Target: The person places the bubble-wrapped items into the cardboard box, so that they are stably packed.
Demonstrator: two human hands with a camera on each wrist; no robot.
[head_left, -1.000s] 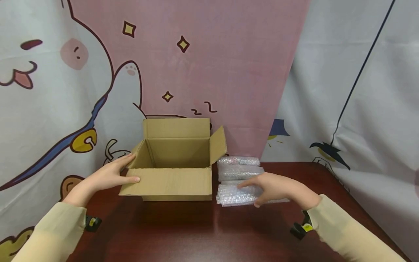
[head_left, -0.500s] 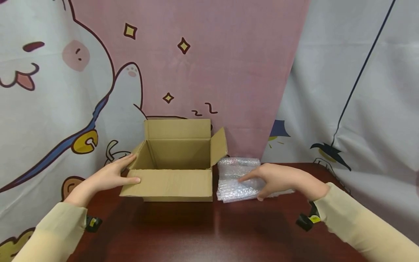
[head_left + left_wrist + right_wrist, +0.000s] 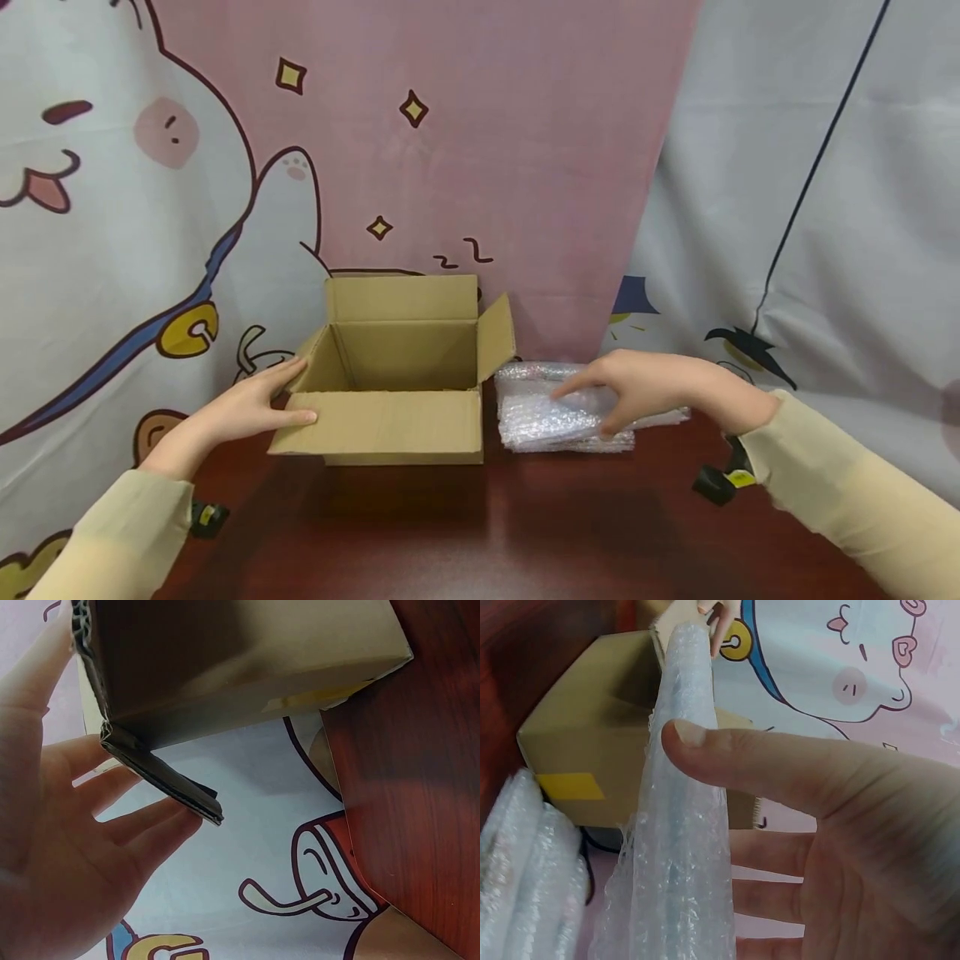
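Printed cartoon curtain (image 3: pixel 525 150) behind and at both sides, dark red-brown table (image 3: pixel 360 542) below. Cardboard box (image 3: pixel 408 358) sits toward the back of the table, just left of centre, flaps spread outward so its mouth faces the person. Back flap stands up near the curtain; front flap (image 3: pixel 393 423) slopes down toward the viewer.

Left hand (image 3: pixel 251 406) grips the box's near-left corner: thumb on the front flap, fingers against the left flap (image 3: pixel 161 776). Probably a steadying hold, and it'd hold both flaps out of the mouth.

Right hand (image 3: pixel 648 387) pinches a bubble-wrapped packet (image 3: pixel 686 825), thumb on one face, fingers behind the other. Held by its right part in the head view, so the far end points toward the box. Looks raised clear of the table, but the hand and shiny wrap muddle that; can't swear to it.

More wrapped packets (image 3: pixel 529 855) lie right beside the box, within easy reach of that hand. Contents unreadable through the wrap.
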